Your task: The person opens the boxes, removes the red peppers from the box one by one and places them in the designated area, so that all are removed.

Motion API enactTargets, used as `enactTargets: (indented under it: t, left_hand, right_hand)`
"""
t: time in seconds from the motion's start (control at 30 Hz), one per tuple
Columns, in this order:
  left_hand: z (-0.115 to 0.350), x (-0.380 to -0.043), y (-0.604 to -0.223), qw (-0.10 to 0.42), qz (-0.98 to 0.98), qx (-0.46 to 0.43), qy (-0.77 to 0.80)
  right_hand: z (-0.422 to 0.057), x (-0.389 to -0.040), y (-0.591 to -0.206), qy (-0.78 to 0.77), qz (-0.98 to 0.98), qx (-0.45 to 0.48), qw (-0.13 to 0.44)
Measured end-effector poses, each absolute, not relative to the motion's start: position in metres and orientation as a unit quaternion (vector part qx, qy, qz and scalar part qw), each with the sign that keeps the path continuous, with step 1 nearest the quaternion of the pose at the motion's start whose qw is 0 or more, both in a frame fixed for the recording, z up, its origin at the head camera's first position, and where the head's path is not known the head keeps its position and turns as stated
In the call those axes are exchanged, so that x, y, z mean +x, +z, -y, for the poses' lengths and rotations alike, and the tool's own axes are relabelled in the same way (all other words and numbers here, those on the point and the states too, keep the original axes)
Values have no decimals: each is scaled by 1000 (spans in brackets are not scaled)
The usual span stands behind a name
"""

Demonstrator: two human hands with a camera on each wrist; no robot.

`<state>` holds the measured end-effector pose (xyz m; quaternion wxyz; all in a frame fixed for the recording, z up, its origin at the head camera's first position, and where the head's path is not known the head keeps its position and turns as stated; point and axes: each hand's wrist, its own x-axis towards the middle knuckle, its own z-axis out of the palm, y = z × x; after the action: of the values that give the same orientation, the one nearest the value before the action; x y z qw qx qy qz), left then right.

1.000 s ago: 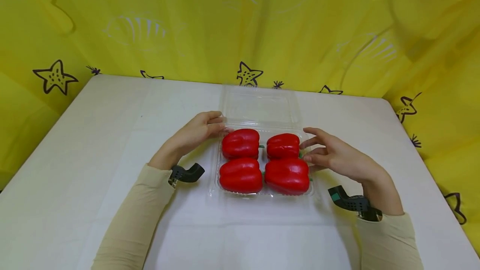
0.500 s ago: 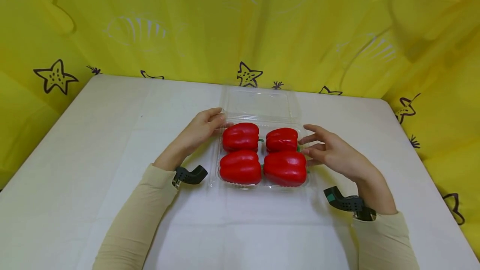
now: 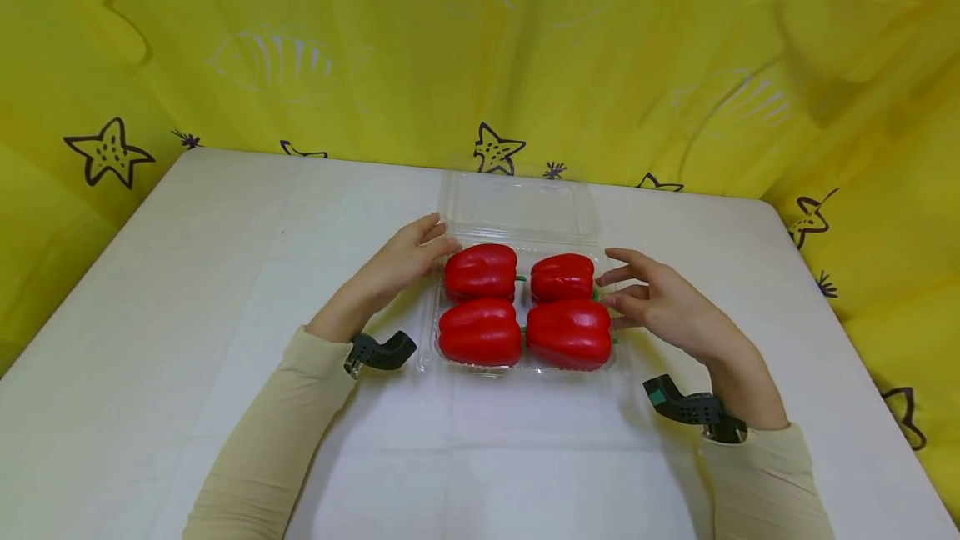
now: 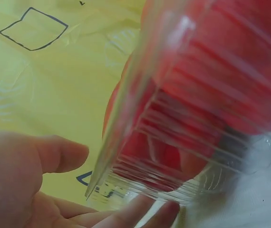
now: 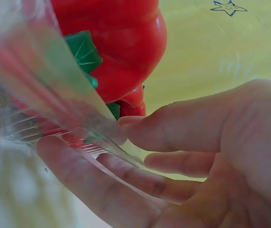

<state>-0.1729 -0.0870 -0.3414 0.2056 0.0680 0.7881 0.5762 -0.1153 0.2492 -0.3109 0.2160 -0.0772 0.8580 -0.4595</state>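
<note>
The clear plastic box [image 3: 525, 372] lies in front of me between the two hands, and against the view a second ago it sits a little higher in my head picture and looks slightly smaller; over the last half second it has barely shifted. I take that as a small adjustment of position that is nearly settled (from here I can't tell pushing from lifting), with the load riding along undisturbed. Its long axis runs left to right, its mouth faces up, and its lid [image 3: 521, 202] is folded back on the far side. The four red peppers [image 3: 480, 332] inside lie on their sides in two rows of two, long axes also left to right, each green stem pointing right. At the box's left side, the left hand [image 3: 401, 261] is loosely spread, fingers reaching under the rim and thumb apart from it, so I see contact but no firm grip. At the right side, the right hand [image 3: 667, 298] seems to pinch the rim lightly, thumb tip at the edge and fingers beneath. Around them spreads the white-covered surface [image 3: 480, 473], backed by a yellow curtain [image 3: 360, 65] with starfish outlines.
</note>
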Motion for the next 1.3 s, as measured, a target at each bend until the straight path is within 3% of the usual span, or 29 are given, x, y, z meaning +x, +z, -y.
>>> enactTargets:
  t: [0.23,0.5,0.77,1.07,1.3]
  left_hand:
    - [95,-171,-331,207,-819,84,528]
    - [90,-166,-317,150,-869,144,449]
    - [78,-151,-307,91,-894,209,386]
    - [85,-120,-308,131,-923,226,283]
    - [85,-108,-316,126,-922,272,246]
  right_hand:
    - [-251,-115,-309,-444,-867,-82,212]
    - [-252,-112,-304,-394,-898,-85,177]
    - [-251,-103,-290,-321,-941,-86,72]
    - [-237,-89,-279,-335,-931,-141,28]
    - [-222,-82,-274,-328,-925,-182,62]
